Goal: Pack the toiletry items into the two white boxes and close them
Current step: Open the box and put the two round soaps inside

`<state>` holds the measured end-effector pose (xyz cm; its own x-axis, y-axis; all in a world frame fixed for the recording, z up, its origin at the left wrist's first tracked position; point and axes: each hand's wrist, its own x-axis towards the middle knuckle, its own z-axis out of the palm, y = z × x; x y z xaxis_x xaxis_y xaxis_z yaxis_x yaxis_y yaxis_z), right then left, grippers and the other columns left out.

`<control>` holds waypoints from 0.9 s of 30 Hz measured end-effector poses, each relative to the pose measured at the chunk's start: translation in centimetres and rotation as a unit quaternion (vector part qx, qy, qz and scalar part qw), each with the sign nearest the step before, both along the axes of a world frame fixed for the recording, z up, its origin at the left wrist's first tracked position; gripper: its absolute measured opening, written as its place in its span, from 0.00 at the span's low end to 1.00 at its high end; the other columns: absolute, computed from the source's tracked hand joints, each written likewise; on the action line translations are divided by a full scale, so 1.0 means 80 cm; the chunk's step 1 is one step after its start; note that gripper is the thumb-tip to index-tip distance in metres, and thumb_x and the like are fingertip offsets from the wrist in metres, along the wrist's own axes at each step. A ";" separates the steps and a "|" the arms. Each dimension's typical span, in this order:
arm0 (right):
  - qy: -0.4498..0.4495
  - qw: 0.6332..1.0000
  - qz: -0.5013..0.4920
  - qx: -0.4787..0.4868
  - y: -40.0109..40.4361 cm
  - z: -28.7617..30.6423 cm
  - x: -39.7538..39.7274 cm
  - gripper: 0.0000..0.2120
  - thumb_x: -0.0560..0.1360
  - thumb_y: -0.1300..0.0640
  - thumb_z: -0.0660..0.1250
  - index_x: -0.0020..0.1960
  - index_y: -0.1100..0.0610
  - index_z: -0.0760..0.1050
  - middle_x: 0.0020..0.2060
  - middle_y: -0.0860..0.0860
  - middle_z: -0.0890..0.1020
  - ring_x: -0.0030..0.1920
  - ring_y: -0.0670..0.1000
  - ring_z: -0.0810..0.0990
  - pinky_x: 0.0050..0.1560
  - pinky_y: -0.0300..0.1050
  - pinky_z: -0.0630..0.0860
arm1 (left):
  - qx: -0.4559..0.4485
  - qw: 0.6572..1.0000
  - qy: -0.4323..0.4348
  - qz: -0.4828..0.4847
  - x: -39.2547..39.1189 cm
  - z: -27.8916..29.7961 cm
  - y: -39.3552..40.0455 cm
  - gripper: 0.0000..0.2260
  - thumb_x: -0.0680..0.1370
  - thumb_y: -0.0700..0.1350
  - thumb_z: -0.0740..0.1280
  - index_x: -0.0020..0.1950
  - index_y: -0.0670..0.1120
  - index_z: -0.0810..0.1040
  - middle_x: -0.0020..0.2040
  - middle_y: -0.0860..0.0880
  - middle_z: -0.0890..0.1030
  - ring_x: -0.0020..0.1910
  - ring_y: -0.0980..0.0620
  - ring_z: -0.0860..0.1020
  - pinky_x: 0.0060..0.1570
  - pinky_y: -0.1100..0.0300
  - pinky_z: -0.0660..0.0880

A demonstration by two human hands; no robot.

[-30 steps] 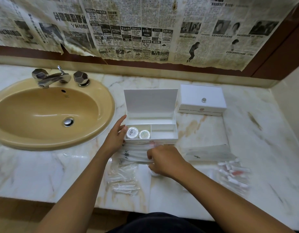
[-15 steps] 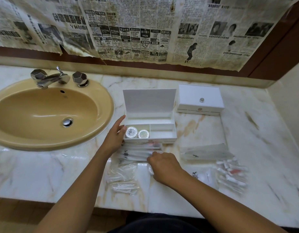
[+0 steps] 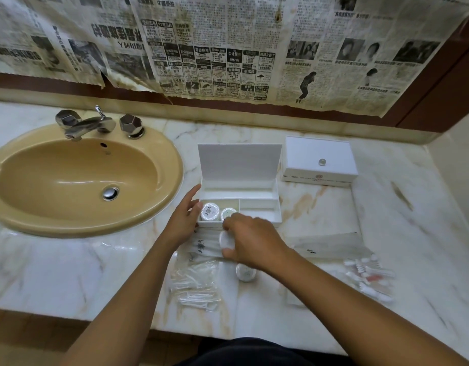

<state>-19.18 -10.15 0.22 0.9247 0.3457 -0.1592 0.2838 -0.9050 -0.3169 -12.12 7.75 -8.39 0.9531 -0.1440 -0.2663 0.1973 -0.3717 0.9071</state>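
Soap in your right hand (image 3: 250,240) now: a small round white puck (image 3: 226,240), your fingers curled over its top and side. It sits just short of the open white box (image 3: 240,204), whose front wall is directly ahead of your knuckles. You need a short lift forward and a touch left, over that wall. Two round pucks (image 3: 210,212) already fill the front-left compartment, so I'd judge the empty cells to the right are your target. Your left hand (image 3: 184,220) steadies the box's left end, fingers straight and flat against it, gripping nothing. The box looks rigid with a matte finish, lid standing upright at the back. Another puck (image 3: 245,272) waits on the marble counter (image 3: 69,273) under your right wrist, beside crinkly clear sachets (image 3: 196,283). The second box (image 3: 319,161) sits closed, right of the open one.
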 end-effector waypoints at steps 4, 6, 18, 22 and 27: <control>-0.036 0.998 -0.049 0.030 -0.008 0.007 0.039 0.15 0.72 0.47 0.66 0.54 0.55 0.75 0.50 0.50 0.78 0.49 0.56 0.79 0.48 0.50 0.75 | -0.003 1.000 -0.002 0.002 0.000 -0.003 0.001 0.20 0.84 0.49 0.57 0.75 0.62 0.62 0.57 0.48 0.75 0.42 0.53 0.73 0.41 0.65 0.74; -0.037 0.997 -0.063 0.016 -0.010 0.004 0.056 0.17 0.72 0.46 0.67 0.55 0.55 0.75 0.51 0.50 0.78 0.49 0.56 0.78 0.47 0.48 0.73 | 0.003 1.000 -0.002 0.002 0.001 -0.003 0.000 0.20 0.84 0.49 0.57 0.76 0.61 0.62 0.59 0.48 0.75 0.43 0.55 0.74 0.40 0.69 0.73; 0.006 0.996 -0.045 -0.073 -0.004 -0.022 0.090 0.16 0.72 0.43 0.69 0.42 0.55 0.70 0.46 0.53 0.79 0.47 0.57 0.78 0.40 0.44 0.66 | -0.011 1.000 0.007 0.009 0.000 -0.003 0.001 0.20 0.84 0.50 0.58 0.75 0.64 0.62 0.63 0.47 0.75 0.46 0.54 0.75 0.43 0.63 0.74; -0.001 0.997 -0.042 -0.063 -0.006 -0.023 0.092 0.15 0.73 0.46 0.69 0.51 0.57 0.77 0.49 0.53 0.80 0.50 0.57 0.79 0.45 0.46 0.72 | -0.012 1.000 0.009 0.010 0.000 -0.001 0.000 0.20 0.84 0.50 0.57 0.74 0.64 0.62 0.63 0.48 0.75 0.48 0.52 0.73 0.41 0.65 0.74; 0.002 1.000 -0.028 -0.001 -0.005 -0.024 0.085 0.10 0.75 0.50 0.65 0.52 0.54 0.76 0.48 0.51 0.81 0.48 0.56 0.79 0.46 0.47 0.75 | -0.015 1.000 0.010 0.010 0.000 -0.001 0.000 0.20 0.84 0.50 0.57 0.75 0.63 0.62 0.64 0.47 0.75 0.47 0.51 0.74 0.42 0.62 0.74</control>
<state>-12.35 -10.52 -1.73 0.9417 0.2937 -0.1643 0.2319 -0.9202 -0.3154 -12.10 7.75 -8.47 0.9505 -0.1327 -0.2810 0.2226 -0.3402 0.9136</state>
